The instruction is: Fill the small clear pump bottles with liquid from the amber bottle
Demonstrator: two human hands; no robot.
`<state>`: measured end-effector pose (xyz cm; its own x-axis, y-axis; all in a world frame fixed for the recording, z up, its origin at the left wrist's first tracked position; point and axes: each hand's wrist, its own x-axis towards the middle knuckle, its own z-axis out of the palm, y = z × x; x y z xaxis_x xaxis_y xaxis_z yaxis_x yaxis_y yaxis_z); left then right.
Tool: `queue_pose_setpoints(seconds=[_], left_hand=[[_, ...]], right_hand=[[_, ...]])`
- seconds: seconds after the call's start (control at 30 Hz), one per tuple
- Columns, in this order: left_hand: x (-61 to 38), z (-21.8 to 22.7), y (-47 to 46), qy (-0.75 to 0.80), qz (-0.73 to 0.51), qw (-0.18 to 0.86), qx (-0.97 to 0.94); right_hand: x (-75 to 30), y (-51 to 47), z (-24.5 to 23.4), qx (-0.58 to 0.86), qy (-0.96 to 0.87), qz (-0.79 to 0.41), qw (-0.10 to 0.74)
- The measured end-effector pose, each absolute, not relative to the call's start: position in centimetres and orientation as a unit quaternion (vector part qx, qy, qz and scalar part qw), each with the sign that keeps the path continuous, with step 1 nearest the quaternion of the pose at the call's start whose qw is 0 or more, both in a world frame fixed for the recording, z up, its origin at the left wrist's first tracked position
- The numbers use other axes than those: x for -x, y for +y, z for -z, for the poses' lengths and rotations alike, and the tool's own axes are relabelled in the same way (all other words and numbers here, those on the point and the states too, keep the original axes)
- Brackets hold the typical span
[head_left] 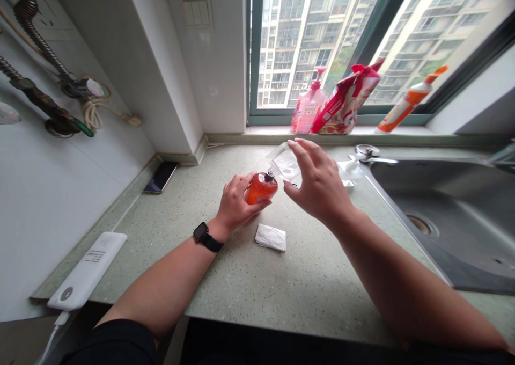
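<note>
My left hand, with a black watch on its wrist, is wrapped round a bottle of orange liquid standing on the counter. Its narrow dark neck points up. My right hand grips a clear plastic bottle between thumb and fingers. That bottle is tipped over, its threaded neck down at the orange bottle's mouth; I cannot tell whether the two touch. On the counter just in front of the bottles lies a folded white tissue. Partly hidden behind my right hand is a white and clear item.
A steel sink with a tap is on the right. On the window sill stand a pink pump bottle, a red bag and an orange-white bottle. To the left lie a phone and a white power bank.
</note>
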<state>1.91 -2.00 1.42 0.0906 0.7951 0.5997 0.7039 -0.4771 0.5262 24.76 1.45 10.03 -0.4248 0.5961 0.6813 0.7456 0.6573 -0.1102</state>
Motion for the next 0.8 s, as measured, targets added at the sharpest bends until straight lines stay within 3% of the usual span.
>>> queue_pose_setpoints(seconds=[0.8], left_hand=[[-1.96,-1.42,-1.99,0.504,-0.447,0.053,-0.737]], right_hand=[[-24.63,1.06,-10.15,0.401,-0.841,0.112,0.345]])
